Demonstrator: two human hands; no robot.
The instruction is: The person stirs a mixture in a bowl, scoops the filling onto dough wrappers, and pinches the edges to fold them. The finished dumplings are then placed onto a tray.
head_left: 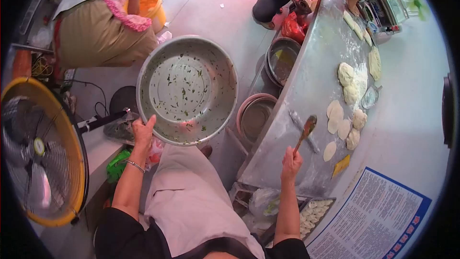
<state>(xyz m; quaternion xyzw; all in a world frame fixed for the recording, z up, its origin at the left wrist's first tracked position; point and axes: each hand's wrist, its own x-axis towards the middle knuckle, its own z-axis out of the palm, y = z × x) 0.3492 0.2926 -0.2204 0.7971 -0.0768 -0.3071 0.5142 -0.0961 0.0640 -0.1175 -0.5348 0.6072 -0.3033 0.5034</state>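
While the steel basin (223, 91) is held tilted in front of the apron (196, 196), w/ green leaf bits (183, 95) scattered over its inside, the L hand (143, 132) has it by the near-L rim. No other support seen, but underside is hidden.

Poss. faults (judgement):
1. One-sided hold: wt. lies mostly away from the grip, so if the rim is wet or greasy, basin could twist loose & spill bits on the floor (211, 0).
2. Swing to L might knock the yellow-rimmed fan (43, 151), near the L forearm.
3. Spoon (308, 127) has brown residue, poss. wet; a drip could mark the metal surface (268, 160) or the flattened dough rounds (335, 116).
4. Crouching co-worker (100, 33) is just beyond the basin; a careless step fwd. could bump them.

Hands, obs.:
- L hand: part-curled on rim, thumb uppermost; other fingers largely hidden, so tightness can't be told. Bangle (135, 165) on wrist.
- R hand (291, 163): fist closed round lower handle of spoon, bowl end up & away from body. Spoon overlaps the rolling pin (313, 144) in view; contact can't be told.

Loc.: basin is L of the surface, over floor; spoon is over the surface's near part. Past spoon: rounds, then dough lumps (346, 74) by loose flour (362, 79); yellow scraper (341, 166) nr. wall-side edge. Tray of dumplings (314, 213) beside R forearm. Second co-worker's hand (353, 7) at far end of surface.
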